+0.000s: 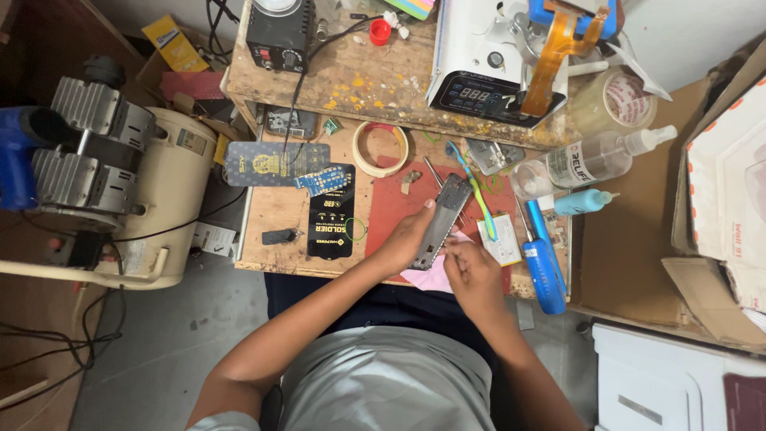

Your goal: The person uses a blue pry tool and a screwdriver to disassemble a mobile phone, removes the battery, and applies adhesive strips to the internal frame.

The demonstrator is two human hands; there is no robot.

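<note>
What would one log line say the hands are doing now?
left hand: holds phone frame | right hand: at frame's lower end | under: red mat

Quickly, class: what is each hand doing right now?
Left hand: closed on the grey phone frame.
Right hand: fingers pinched at the frame's lower end; what they hold cannot be told.

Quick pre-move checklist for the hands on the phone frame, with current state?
1. Left hand grips the phone frame from its left side: ok.
2. Right hand at the frame's lower end: ok; whether it pinches a tool, cannot tell.
3. Frame held over the red mat: ok.
4. Pink cloth under the hands: ok.
5. Blue screwdriver lies right of the right hand, untouched: ok.
6. Space around the mat free: not ok; toothbrush, tape roll and clear bottle crowd it.
</note>
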